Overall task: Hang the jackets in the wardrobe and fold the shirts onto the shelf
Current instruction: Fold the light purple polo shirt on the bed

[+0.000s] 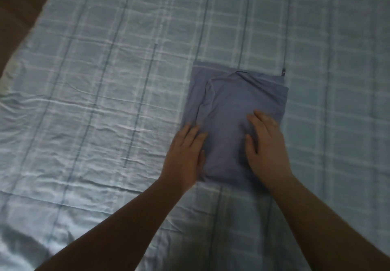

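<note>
Bed (88, 85), checked blue cover: one grey-blue shirt (236, 101), folded compact — left hand (185, 154) and right hand (266, 146) flat, fingers spread, seemingly pressing folds smooth.

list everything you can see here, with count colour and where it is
folded shirt: one, blue-grey, lying flat on the bed right of centre, folded into a rectangle
small tag: one, dark, at the shirt's far right corner
bed cover: one, pale blue with a white and darker blue check, wrinkled, filling nearly the whole view
floor or bed edge: one patch, brown, far left corner; too dim to tell which
left hand: one, flat and open on the shirt's near left edge
right hand: one, flat and open, pressing on the shirt's near right part
forearms: two, bare, coming in from the near edge
</note>
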